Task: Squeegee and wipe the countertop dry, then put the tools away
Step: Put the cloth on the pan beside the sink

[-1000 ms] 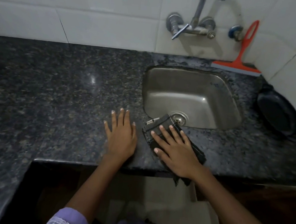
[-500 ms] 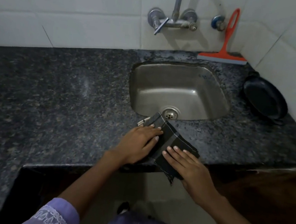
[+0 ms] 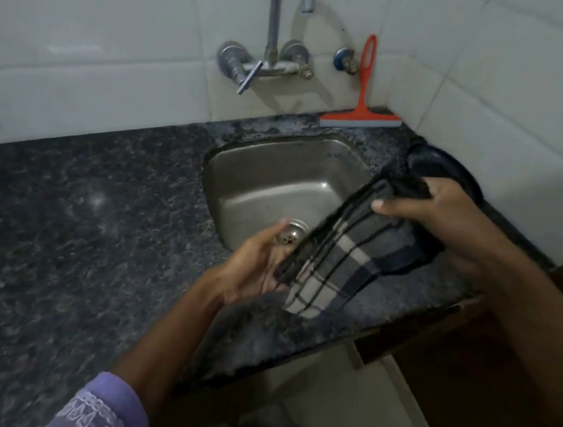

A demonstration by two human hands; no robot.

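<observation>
The person holds a checked cloth [image 3: 345, 254] in both hands above the front edge of the dark stone countertop [image 3: 82, 228], at about 3 o'clock from the drain [image 3: 290, 235] of the steel sink [image 3: 276, 185]. The left hand [image 3: 258, 262] grasps the lower end of the cloth, the fingers curled around it. The right hand [image 3: 435, 207] grasps the upper end, the thumb pressing on top. The red squeegee [image 3: 362, 111] stands against the tiled wall at 12 o'clock, behind the sink, near the tap [image 3: 270, 64]. A black pan [image 3: 449, 167] lies at 2 o'clock, partly hidden by the right hand.
</observation>
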